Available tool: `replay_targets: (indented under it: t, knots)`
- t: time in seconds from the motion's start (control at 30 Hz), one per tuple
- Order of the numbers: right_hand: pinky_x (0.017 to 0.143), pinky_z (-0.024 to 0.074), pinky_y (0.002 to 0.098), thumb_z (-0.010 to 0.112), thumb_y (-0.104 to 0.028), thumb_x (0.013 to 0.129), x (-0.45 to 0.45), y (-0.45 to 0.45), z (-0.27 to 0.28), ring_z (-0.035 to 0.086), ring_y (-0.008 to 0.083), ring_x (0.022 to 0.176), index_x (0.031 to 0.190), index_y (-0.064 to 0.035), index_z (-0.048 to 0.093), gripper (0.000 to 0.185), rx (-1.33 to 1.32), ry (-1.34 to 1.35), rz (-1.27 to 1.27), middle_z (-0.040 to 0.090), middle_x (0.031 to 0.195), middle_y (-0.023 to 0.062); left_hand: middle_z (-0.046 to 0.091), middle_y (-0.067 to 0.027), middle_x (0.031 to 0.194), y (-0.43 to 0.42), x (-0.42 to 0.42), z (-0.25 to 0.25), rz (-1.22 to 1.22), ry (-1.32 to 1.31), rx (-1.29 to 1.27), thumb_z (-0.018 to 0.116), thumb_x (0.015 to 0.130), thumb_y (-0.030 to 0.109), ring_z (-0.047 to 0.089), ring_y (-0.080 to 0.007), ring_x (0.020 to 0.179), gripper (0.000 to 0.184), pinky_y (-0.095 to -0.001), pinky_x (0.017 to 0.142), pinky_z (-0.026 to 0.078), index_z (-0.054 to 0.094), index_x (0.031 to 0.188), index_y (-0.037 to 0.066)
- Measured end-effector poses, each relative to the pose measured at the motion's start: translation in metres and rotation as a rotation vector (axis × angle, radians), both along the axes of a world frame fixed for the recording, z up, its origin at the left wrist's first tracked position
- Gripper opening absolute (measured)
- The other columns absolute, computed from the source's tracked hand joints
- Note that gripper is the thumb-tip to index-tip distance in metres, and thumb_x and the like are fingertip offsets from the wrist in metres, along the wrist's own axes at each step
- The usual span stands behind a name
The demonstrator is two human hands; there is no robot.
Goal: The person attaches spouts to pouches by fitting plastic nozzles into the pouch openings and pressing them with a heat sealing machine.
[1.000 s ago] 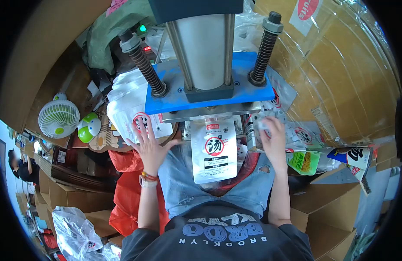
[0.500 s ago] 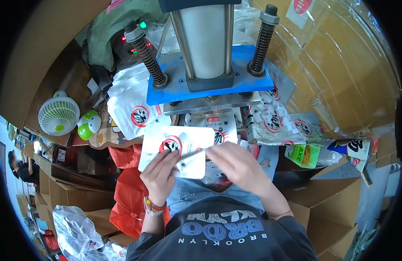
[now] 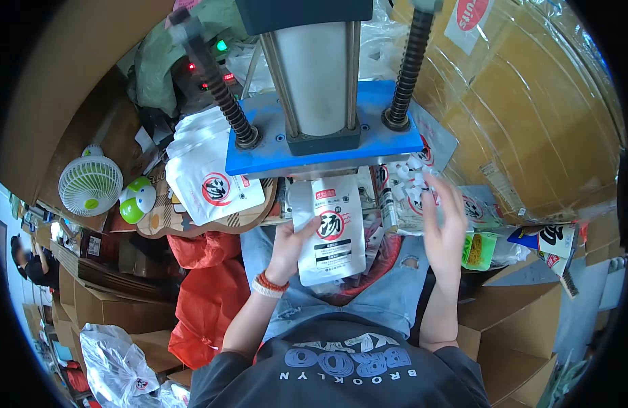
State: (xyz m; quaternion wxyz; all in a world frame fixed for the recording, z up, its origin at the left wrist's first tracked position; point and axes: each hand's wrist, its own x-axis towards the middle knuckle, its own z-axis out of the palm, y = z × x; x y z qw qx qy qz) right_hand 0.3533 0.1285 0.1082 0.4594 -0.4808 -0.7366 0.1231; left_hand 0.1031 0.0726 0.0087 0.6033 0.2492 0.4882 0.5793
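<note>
My left hand (image 3: 290, 246) grips the left edge of a white printed pouch (image 3: 334, 250), thumb over its front. A black character in a red ring marks the pouch, whose upper end sits right below the press's metal head. To the right, my right hand (image 3: 447, 219) reaches up with fingers stretched out and apart, beside a pile of small white plastic pieces (image 3: 404, 182). I see nothing held in it. Those pieces lie on more printed pouches. The press (image 3: 321, 153) has a blue plate and spring rods.
A fanned stack of pouches (image 3: 212, 187) lies left of the press, near a small fan (image 3: 91, 185). Red bags (image 3: 208, 306) hang at the left of my legs. At right are a green container (image 3: 478, 251), a large carton (image 3: 531, 122) and an open box (image 3: 511, 333).
The pouch has moved from in front of my chest to under the press and now hangs upright. My right hand has left the pouch area and moved right to the white pieces.
</note>
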Motion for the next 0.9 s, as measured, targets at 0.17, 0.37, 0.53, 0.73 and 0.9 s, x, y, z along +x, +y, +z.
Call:
replay_targets:
  t: [0.17,0.37,0.53,0.73,0.9]
  knots:
    - [0.09,0.045,0.043,0.061,-0.007,0.087,0.019,0.055,-0.106,0.057,0.037,0.101,0.113,-0.0023,0.062,0.026,-0.14,-0.383,0.01,0.062,0.106,0.0172,0.071,-0.0096,0.103,0.002,-0.014,0.001,-0.069,0.077,-0.029,0.07,0.091,0.016,0.067,-0.0142,0.093,0.032,-0.0271,0.082,0.052,0.065,0.113,-0.007]
    - [0.091,0.0434,0.0418,0.063,-0.003,0.084,0.026,0.04,-0.094,0.054,0.0353,0.105,0.113,-0.0035,0.06,0.03,-0.441,-0.218,0.13,0.061,0.105,0.0166,0.035,-0.0123,0.154,-0.016,-0.112,-0.02,0.14,1.92,-0.194,0.08,0.071,0.048,0.029,-0.0333,0.143,0.099,-0.0636,0.112,0.015,0.032,0.151,0.014]
    - [0.078,0.0502,0.0323,0.061,-0.003,0.091,0.014,0.013,-0.042,0.062,0.0215,0.082,0.118,-0.0012,0.057,0.027,-0.036,0.026,0.154,0.063,0.103,0.011,0.071,-0.0158,0.1,-0.067,-0.124,-0.019,0.193,1.517,-0.045,0.072,0.081,0.01,0.07,-0.0251,0.085,0.028,-0.0298,0.076,0.053,0.072,0.108,0.004]
    - [0.059,0.052,0.0248,0.084,-0.006,0.074,-0.044,-0.045,-0.006,0.064,0.0116,0.069,0.1,-0.002,0.058,0.036,0.079,0.145,0.214,0.068,0.092,0.008,0.074,-0.0086,0.096,-0.086,-0.056,0.04,0.43,1.43,0.336,0.058,0.067,-0.013,0.07,-0.0258,0.087,0.04,-0.0311,0.075,0.055,0.073,0.099,0.004]
    - [0.062,0.055,0.035,0.074,-0.01,0.081,-0.072,-0.055,-0.016,0.067,0.0253,0.08,0.112,0.0001,0.061,0.035,0.096,-0.215,0.371,0.065,0.097,0.012,0.073,-0.0034,0.1,-0.09,-0.022,0.06,0.346,1.82,0.552,0.065,0.068,-0.007,0.068,-0.0252,0.102,0.03,-0.0348,0.082,0.056,0.073,0.095,0.005]
